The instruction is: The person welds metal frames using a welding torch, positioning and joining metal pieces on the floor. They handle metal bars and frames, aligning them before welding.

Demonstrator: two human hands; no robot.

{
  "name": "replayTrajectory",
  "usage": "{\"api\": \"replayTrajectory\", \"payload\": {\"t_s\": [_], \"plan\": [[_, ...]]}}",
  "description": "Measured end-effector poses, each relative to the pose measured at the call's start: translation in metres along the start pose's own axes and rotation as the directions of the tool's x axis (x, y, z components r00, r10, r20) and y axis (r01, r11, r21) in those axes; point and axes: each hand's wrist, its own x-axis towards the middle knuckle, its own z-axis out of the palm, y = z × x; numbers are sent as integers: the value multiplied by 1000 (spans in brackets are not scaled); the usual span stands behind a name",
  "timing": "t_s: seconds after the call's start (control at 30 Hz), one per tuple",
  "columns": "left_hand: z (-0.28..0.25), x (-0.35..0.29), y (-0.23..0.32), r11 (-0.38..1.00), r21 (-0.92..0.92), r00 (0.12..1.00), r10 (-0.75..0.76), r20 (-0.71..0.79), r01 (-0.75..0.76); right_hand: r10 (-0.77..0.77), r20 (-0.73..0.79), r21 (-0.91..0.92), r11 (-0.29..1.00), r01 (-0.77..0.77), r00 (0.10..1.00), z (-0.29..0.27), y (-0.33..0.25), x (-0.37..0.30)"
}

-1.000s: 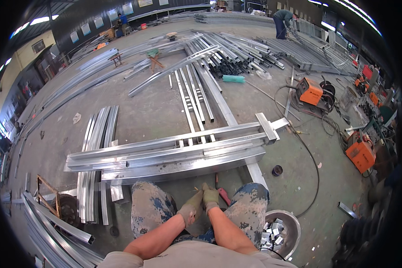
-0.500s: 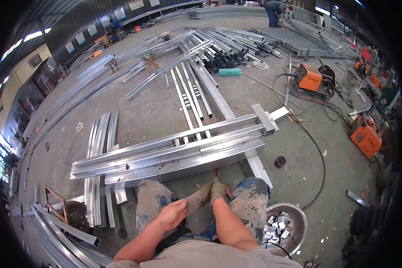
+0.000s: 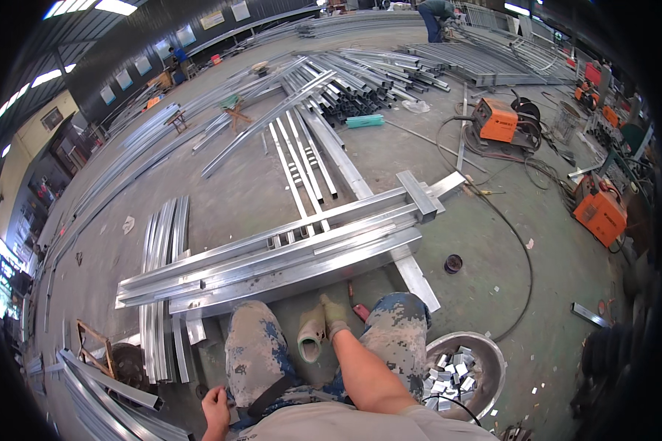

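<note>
My right hand (image 3: 335, 313), in a greenish-tan work glove, is between my knees. It grips a second work glove (image 3: 311, 332), which hangs beside it with its round cuff open toward me. My bare left hand (image 3: 215, 406) is low beside my left hip, its fingers curled; what they hold, if anything, is hidden. A red-handled tool with a copper-coloured tip (image 3: 360, 312) lies on the floor just right of the gloved hand. Ahead of my camouflage-clad knees, long shiny metal profiles (image 3: 294, 268) lie across, stacked side by side.
To my right stands a round metal basin (image 3: 496, 367) of short cut pieces, with a small dark can (image 3: 454, 264) further ahead. Orange welding machines (image 3: 495, 120) trail cables over the floor. More profiles (image 3: 165, 279) lie left. A person (image 3: 435, 18) bends over metalwork far back.
My left hand has left the loose glove's cuff and moved down left to my hip. The loose glove now hangs from my right hand, and the red-handled tool shows more fully.
</note>
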Motion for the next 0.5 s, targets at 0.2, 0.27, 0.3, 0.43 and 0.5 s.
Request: {"api": "replayTrajectory", "payload": {"t_s": [0.2,0.27,0.3,0.43,0.5], "plan": [[-64,17,-118,937,344,921,-185,344,60,50,-16,-198,979,-52,999,4,-6,-25],[-62,9,-89,889,455,875,-258,409,49,59,-38,-144,988,-64,998,-1,0,-15],[-75,-3,-83,864,498,868,-301,395,73,66,-10,-178,982,-67,998,9,-5,-36],[-77,19,-70,835,540,745,-297,598,-101,31,-21,-177,984,-34,999,-5,-12,-29],[-104,18,-92,885,463,685,-307,661,-49,35,30,-210,977,-28,999,5,-31,-69]]}}
